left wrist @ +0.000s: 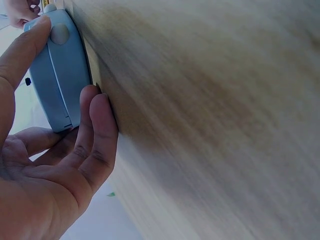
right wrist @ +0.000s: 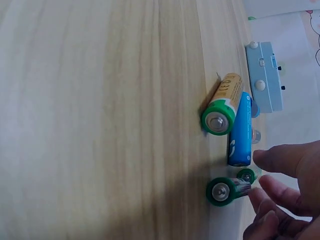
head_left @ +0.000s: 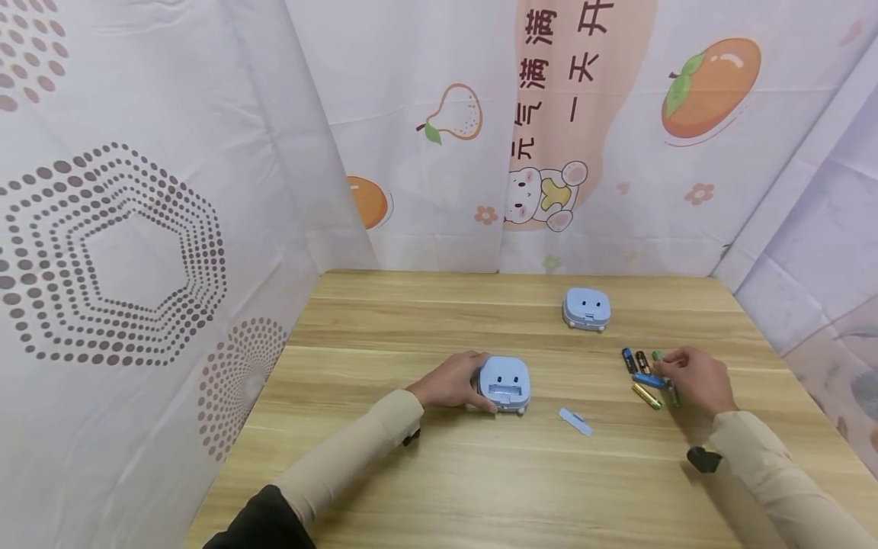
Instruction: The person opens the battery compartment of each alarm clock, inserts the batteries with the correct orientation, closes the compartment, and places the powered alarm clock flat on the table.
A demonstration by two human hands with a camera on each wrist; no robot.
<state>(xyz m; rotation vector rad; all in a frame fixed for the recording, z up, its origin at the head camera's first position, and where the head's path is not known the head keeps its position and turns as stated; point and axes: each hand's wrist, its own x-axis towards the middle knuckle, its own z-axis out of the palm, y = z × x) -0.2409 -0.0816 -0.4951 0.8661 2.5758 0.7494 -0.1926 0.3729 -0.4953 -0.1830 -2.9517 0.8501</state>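
Note:
A light-blue rounded case (head_left: 504,374) with two dark eye-like dots and an uncovered battery slot stands on the table. My left hand (head_left: 453,380) grips its left side, thumb along the front and fingers behind; its small white feet show in the left wrist view. At the right, my right hand (head_left: 698,379) reaches over several batteries. Its thumb and forefinger are parted around a green-ended battery (right wrist: 247,175), fingertips right at it. Beside that lie another green-ended battery (right wrist: 220,192), a blue battery (right wrist: 240,131) and a gold-and-green battery (right wrist: 223,104).
A second light-blue case (head_left: 586,308) stands farther back, its front slot covered. A small light-blue cover strip (head_left: 575,422) lies between the near case and the batteries. White printed curtains (head_left: 425,191) hang behind and beside the wooden table (head_left: 480,488).

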